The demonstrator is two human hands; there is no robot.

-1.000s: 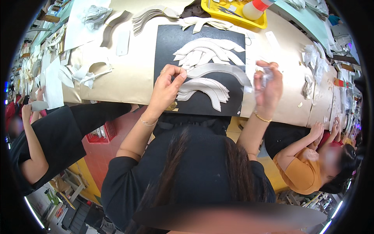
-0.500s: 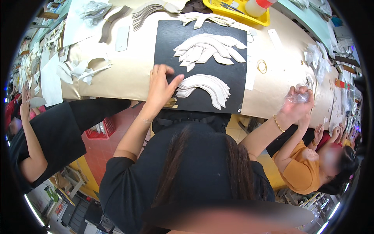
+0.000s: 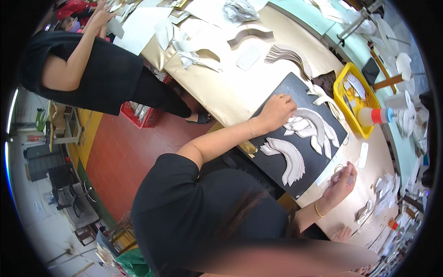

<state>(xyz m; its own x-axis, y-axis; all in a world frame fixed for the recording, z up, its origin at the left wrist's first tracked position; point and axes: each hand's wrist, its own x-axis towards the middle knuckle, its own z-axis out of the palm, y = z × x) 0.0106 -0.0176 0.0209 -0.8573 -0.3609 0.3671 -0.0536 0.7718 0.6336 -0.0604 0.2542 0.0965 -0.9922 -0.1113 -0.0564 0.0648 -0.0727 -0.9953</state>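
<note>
Left hand [image 3: 278,111]: one, right of centre in the frame, back upward, fingers bent down at the upper-left end of the heap [image 3: 314,127]. Thumb and fingertips lay mostly out of sight; whether they pinched a strip or only rested against it could not be told.

Right hand [image 3: 339,185]: one, lower right of the frame, off the board [image 3: 314,166], fingers curled in around a piece of clear film [image 3: 352,178].

Heap: white curved strips, crossed and overlapping, on the upper-right part of the board, directly to the right of the left hand's fingertips and well apart from the right hand.

Stack [image 3: 288,160]: like strips, fanned neatly, lower on the board, below the left hand and to the left of the right.

Step in hand, by judgement: handling strips one by one at the heap, with the stack for the ordered pieces. Next move, by judgement: it called for the left thumb and finger to part a single strip from its neighbours, without dragging the rest, and for the right hand to be brought over the board.

Surroundings: bundle [image 3: 326,99] of pale strips at the board's upper-right edge; yellow tray [image 3: 338,90], upper right of the frame; bottle [image 3: 369,117] with red band and blue cap, at the tray's lower end; grey stack [image 3: 288,56] of curved pieces, above the board; white card [image 3: 249,57], upper centre.
</note>
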